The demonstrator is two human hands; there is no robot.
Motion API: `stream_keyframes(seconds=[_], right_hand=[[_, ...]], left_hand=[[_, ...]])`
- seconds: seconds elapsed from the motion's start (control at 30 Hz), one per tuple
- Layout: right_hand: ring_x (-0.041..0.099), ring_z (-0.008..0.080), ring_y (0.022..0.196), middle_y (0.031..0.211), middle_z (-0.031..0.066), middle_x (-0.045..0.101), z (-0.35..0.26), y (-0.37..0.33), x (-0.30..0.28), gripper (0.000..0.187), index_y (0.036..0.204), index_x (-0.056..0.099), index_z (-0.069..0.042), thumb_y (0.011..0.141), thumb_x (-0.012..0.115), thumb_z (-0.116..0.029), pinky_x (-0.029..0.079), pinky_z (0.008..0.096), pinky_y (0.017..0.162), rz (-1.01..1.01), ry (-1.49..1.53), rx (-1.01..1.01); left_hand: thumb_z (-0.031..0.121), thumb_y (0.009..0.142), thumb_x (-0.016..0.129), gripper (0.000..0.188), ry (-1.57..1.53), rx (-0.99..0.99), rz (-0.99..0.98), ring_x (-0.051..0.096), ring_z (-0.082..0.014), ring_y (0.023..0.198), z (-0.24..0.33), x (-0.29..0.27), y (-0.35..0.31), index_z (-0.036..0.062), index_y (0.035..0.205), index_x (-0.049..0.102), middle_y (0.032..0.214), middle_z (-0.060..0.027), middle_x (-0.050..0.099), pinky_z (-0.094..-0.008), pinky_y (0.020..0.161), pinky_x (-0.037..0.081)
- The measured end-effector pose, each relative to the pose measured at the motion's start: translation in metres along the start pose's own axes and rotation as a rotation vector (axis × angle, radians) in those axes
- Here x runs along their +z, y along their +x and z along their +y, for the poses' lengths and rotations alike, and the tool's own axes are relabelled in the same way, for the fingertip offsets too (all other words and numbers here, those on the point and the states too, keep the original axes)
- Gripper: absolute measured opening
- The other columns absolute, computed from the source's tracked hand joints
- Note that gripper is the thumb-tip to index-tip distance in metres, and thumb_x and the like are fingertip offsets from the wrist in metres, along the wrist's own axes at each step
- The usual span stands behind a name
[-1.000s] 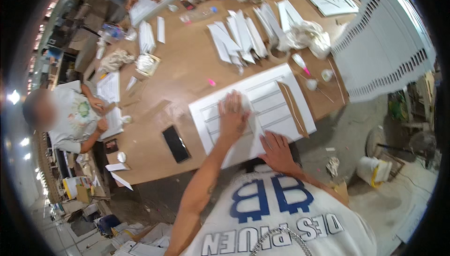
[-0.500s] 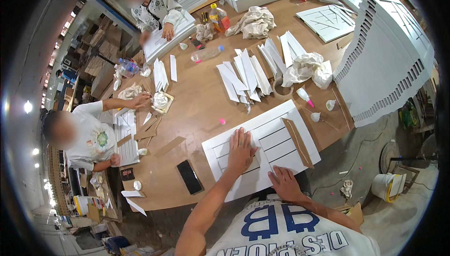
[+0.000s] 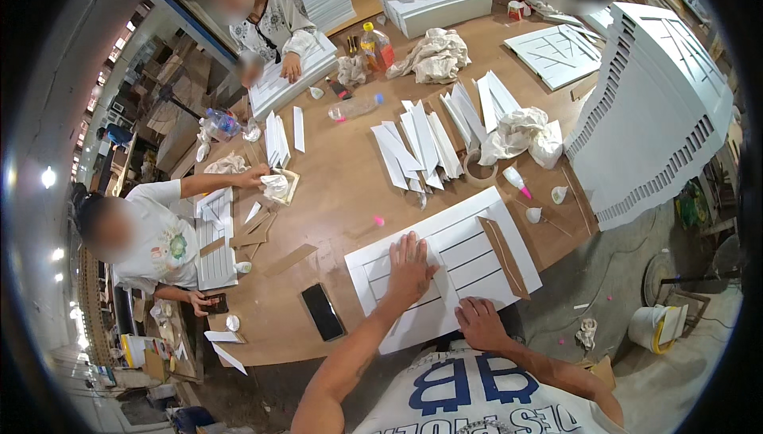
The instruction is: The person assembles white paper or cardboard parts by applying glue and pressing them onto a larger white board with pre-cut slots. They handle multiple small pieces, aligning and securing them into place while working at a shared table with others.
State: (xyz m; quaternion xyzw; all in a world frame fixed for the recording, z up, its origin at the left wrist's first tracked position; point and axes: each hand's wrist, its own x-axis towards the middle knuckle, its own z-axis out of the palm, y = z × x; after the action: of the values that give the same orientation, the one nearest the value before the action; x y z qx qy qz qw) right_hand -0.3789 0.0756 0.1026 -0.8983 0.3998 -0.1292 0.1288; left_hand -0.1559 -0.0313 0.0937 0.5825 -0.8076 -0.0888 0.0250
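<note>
A white grooved panel (image 3: 375, 273) lies at the table's near edge, under both of my hands. My left hand (image 3: 410, 271) is flat on it, fingers stretched out, beside a slim white strip (image 3: 445, 281) that lies across the grooves. Close to that strip's near end, my right hand (image 3: 482, 324) lies palm down on the panel's near edge with its fingers extended. What is under the palms is hidden. A brown strip (image 3: 502, 259) with a pale line of what looks like glue rests across the panel's right part.
A black phone (image 3: 322, 311) lies left of the panel. Beyond it are loose white slats (image 3: 417, 144), a tape roll (image 3: 480, 172), a glue bottle (image 3: 517, 182) and crumpled cloths (image 3: 520, 136). A tall stack of white panels (image 3: 644, 124) stands at right. Co-workers sit around the table.
My hands stay on the panel in nearly the same place. The co-worker at left has moved a hand from their panel to a dark phone-like object at the table edge. The view has shifted slightly.
</note>
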Motion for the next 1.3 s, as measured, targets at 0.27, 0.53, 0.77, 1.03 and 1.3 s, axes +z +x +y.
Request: stream_keyframes(seconds=[0.27, 0.53, 0.77, 1.03, 1.3], right_hand=[[0.049, 0.0365, 0.122, 0.128, 0.0200, 0.053, -0.002, -0.010, -0.021, 0.036, 0.116, 0.067, -0.005, 0.081, 0.070, -0.014, 0.038, 0.0506, 0.102, 0.053, 0.014, 0.122], [0.062, 0.0341, 0.108, 0.118, 0.0174, 0.063, 0.002, -0.039, -0.022, 0.023, 0.108, 0.067, -0.002, 0.088, 0.066, -0.013, 0.053, 0.0397, 0.088, 0.111, 0.321, 0.436], [0.072, 0.0257, 0.077, 0.119, 0.0189, 0.067, -0.019, 0.133, -0.156, 0.070, 0.152, 0.022, 0.003, 0.097, 0.060, -0.018, 0.057, 0.0341, 0.073, 0.115, 0.926, 0.263], [0.068, 0.0315, 0.076, 0.091, 0.0201, 0.070, -0.032, 0.187, -0.229, 0.052, 0.137, 0.036, 0.002, 0.097, 0.055, -0.024, 0.053, 0.0405, 0.073, 0.003, 1.131, 0.097], [0.066, 0.0423, 0.084, 0.085, 0.0221, 0.068, -0.038, 0.090, -0.112, 0.028, 0.096, 0.064, 0.000, 0.090, 0.064, -0.027, 0.052, 0.0497, 0.075, -0.417, 0.743, -0.092]], left_hand=[[0.042, 0.097, 0.052, 0.076, 0.025, 0.146, -0.155, 0.017, -0.0358, 0.150, 0.055, 0.003, -0.067, -0.0074, 0.149, 0.028, 0.160, -0.0234, 0.020, -0.0563, 0.119, 0.012], [0.032, 0.095, 0.058, 0.066, -0.247, 0.270, -0.204, 0.023, -0.0365, 0.148, 0.076, 0.010, -0.121, -0.0030, 0.147, 0.037, 0.157, -0.0226, 0.028, -0.0503, 0.120, 0.016], [0.012, 0.084, 0.065, 0.054, -0.372, 0.246, -0.041, 0.048, -0.0367, 0.125, 0.087, 0.011, -0.118, -0.0009, 0.134, 0.049, 0.132, -0.0198, 0.053, -0.0456, 0.109, 0.037], [0.018, 0.089, 0.057, 0.044, -0.385, 0.149, -0.180, 0.049, -0.0341, 0.124, 0.098, 0.002, -0.100, -0.0028, 0.127, 0.056, 0.128, -0.0215, 0.056, -0.0483, 0.105, 0.035], [0.021, 0.094, 0.056, 0.045, -0.426, 0.104, -0.043, 0.047, -0.0391, 0.127, 0.066, 0.048, -0.090, 0.0012, 0.135, 0.054, 0.135, -0.0232, 0.053, -0.0495, 0.106, 0.037]])
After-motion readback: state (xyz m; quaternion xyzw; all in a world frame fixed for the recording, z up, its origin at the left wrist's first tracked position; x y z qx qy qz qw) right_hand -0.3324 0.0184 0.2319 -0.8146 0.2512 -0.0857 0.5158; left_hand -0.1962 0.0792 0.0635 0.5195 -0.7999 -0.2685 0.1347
